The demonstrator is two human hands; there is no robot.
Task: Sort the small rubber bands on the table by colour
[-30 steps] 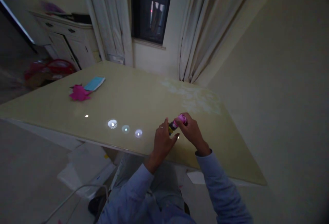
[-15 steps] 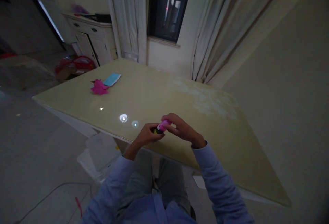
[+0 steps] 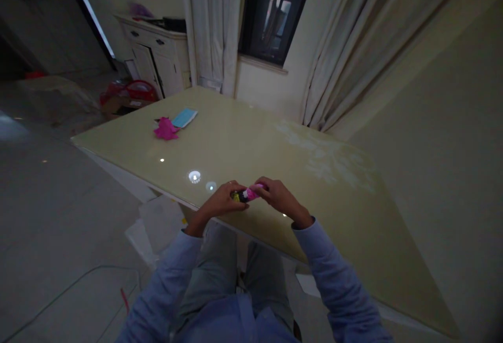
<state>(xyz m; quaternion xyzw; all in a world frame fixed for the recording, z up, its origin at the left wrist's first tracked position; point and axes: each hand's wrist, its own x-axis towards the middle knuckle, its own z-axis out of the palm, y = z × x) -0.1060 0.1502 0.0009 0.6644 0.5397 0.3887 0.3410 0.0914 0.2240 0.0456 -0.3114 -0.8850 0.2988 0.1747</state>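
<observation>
while the left hand [image 3: 220, 201] grips the dark end of a small tube [image 3: 242, 195] over the near edge of the table [image 3: 251, 143], the right hand [image 3: 278, 196] pinches its pink end; both ends look joined, nothing visibly apart yet.

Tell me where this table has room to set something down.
The tabletop looks bare between the blue rectangular item and the pale floral pattern, and right of the right hand. Crowded: near the crumpled pink piece, and where the left hand holds a pink-black object.

Blue sleeves [image 3: 329, 264], grey trousers [image 3: 267, 277].
</observation>
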